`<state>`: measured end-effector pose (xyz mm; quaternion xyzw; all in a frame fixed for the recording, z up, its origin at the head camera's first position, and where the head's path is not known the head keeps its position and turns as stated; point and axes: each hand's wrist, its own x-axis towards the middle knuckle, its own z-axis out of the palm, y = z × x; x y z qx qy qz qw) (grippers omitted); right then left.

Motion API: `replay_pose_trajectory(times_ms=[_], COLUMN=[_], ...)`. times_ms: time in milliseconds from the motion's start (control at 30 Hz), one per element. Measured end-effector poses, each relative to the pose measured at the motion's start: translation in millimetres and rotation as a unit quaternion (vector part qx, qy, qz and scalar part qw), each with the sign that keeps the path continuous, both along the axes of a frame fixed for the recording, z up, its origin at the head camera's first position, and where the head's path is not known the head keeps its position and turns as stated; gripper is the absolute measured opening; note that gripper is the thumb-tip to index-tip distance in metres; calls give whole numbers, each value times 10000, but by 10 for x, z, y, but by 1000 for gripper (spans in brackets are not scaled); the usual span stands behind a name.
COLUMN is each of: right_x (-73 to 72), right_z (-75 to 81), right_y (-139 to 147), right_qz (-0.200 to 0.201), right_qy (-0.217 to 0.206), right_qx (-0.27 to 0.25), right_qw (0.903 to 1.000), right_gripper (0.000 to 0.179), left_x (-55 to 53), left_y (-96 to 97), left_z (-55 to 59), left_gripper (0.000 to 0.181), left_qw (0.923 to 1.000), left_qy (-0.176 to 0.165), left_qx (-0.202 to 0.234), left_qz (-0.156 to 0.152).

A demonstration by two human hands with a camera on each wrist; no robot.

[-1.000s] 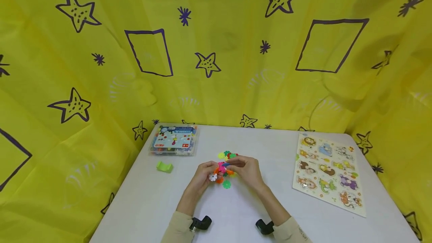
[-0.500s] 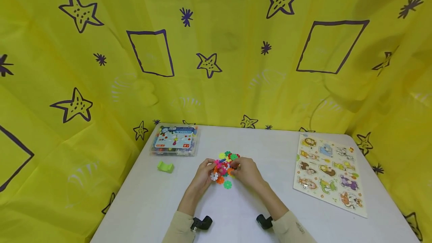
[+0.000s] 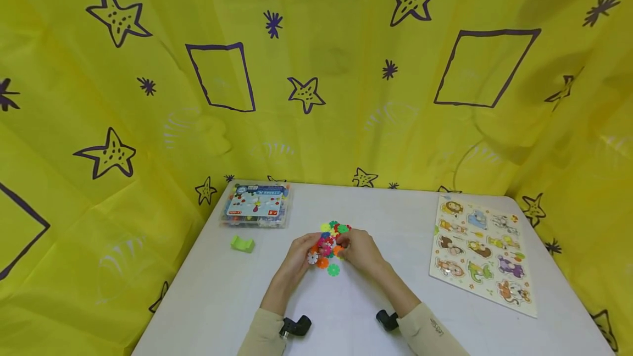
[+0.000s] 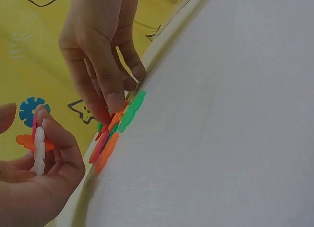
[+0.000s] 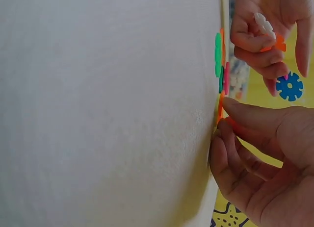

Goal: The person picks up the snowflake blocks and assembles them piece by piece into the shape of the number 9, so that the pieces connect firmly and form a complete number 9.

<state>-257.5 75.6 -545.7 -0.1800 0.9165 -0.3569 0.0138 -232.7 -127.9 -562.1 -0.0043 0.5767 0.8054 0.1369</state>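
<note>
My left hand (image 3: 296, 259) holds a small cluster of joined plastic snowflake discs. In it a white disc (image 4: 39, 151), an orange disc (image 4: 24, 141) and a blue disc (image 4: 33, 112) show; the blue one stands out at the end of a pink disc seen edge-on. My right hand (image 3: 365, 251) is down at the loose pile, its thumb and forefinger at the edges of an orange snowflake disc (image 5: 220, 108). Around it lie a green disc (image 3: 333, 270), another orange disc (image 3: 322, 263) and several red, pink and yellow ones, partly hidden by the hands.
A clear plastic box (image 3: 255, 205) of discs with a printed label stands at the back left. In front of it lies a light green block (image 3: 242, 244). An animal puzzle board (image 3: 482, 254) lies on the right of the white table (image 3: 198, 306). A yellow curtain (image 3: 316, 136) hangs behind.
The right hand had the blue disc at the left hand's cluster; it has let go and moved down to the pile. The blue disc now stays on the cluster.
</note>
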Motion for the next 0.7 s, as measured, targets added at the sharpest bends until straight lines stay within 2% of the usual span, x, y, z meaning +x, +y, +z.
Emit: replay_pose_trajectory(times_ms=[200, 333, 533, 700], right_x=[18, 30, 50, 83], right_z=[2, -15, -19, 69], right_y=[11, 32, 56, 63], right_qz=[-31, -83, -164, -451], right_qy=[-259, -328, -382, -491], right_qx=[-35, -193, -798, -1640], right_qw=[9997, 9992, 9959, 9842], right_gripper=[15, 18, 13, 8], left_x=[-13, -10, -15, -13], left_y=[0, -1, 7, 13], left_z=[3, -8, -32, -37], left_gripper=[45, 48, 58, 52], left_qw=[9995, 9991, 9987, 9989], left_qy=[-79, -85, -80, -46], left_qx=[-237, -384, -493, -464], left_qz=[188, 179, 86, 101])
